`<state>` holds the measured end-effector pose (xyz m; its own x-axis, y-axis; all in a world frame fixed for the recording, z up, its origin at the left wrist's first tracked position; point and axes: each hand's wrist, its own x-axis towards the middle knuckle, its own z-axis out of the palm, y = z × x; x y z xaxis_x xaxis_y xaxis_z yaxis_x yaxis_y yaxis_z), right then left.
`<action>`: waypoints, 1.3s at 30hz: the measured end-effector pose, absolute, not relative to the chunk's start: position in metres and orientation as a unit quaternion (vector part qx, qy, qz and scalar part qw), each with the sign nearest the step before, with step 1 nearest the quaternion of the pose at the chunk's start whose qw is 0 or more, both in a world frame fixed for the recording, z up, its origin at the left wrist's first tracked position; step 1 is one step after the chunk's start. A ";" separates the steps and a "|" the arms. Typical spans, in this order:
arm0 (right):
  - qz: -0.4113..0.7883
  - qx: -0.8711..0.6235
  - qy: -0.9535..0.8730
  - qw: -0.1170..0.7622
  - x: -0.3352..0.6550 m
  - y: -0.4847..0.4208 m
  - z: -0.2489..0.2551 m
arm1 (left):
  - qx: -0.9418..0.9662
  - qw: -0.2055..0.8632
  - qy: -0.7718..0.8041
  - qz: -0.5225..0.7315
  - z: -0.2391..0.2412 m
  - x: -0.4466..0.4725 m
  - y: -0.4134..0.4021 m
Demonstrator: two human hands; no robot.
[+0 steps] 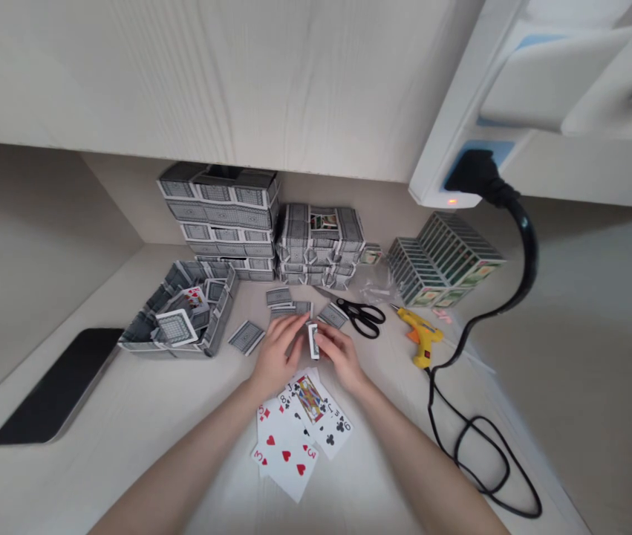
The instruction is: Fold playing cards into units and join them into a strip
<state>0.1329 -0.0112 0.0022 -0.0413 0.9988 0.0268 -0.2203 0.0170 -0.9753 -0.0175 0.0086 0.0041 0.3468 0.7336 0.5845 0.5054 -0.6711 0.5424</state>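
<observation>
card-built tray (pixel 222 316) holds loose cards (pixel 176 328). pale surface (pixel 187 423), white panel (pixel 293 82) above. right hand (pixel 342 354) pinches card (pixel 312 343); left hand (pixel 275 355) beside, grip unclear.

The right hand (pixel 343 357) pinches a card (pixel 314 342) beside the left hand (pixel 280 349); a yellow glue gun (pixel 425 336) lies near the surface's (pixel 126 416) right edge.

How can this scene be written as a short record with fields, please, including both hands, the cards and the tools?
Right hand: holds a small card piece
Left hand: beside that piece; contact unclear
Face-up cards: overlapping
Open tray: left of the hands, with loose cards inside
Patterned boxes: stacked at the back
Scissors: black-handled, right of the hands
Glue gun: yellow, right of the scissors
</observation>
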 end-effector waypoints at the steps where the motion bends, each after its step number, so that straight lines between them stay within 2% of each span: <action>1: 0.561 -0.418 -0.466 0.542 0.133 -0.011 0.002 | 0.815 0.139 0.373 0.421 0.003 -0.017 0.009; 8: 0.566 -0.402 -0.499 0.520 0.134 -0.012 -0.002 | 0.796 0.126 0.355 0.475 -0.002 -0.018 0.008; 17: 0.593 -0.406 -0.446 0.533 0.134 -0.012 0.002 | 0.751 0.116 0.396 0.515 0.004 -0.014 0.008; 21: 0.613 -0.388 -0.375 0.577 0.135 -0.006 -0.002 | 0.720 0.130 0.448 0.514 0.003 -0.014 0.008; 27: 0.657 -0.351 -0.192 0.639 0.139 0.000 0.002 | 0.632 0.225 0.509 0.540 -0.007 -0.015 0.013; 31: 0.668 -0.342 -0.217 0.624 0.140 -0.002 0.004 | 0.613 0.255 0.509 0.547 -0.010 -0.015 0.015; 39: 0.629 -0.359 -0.297 0.622 0.136 -0.005 0.001 | 0.745 0.242 0.391 0.484 0.009 -0.016 0.004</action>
<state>0.1362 -0.0051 0.0012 0.0322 0.9961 -0.0816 -0.5693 -0.0488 -0.8207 -0.0164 0.0039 0.0095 0.2256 0.8166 0.5313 0.3484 -0.5769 0.7387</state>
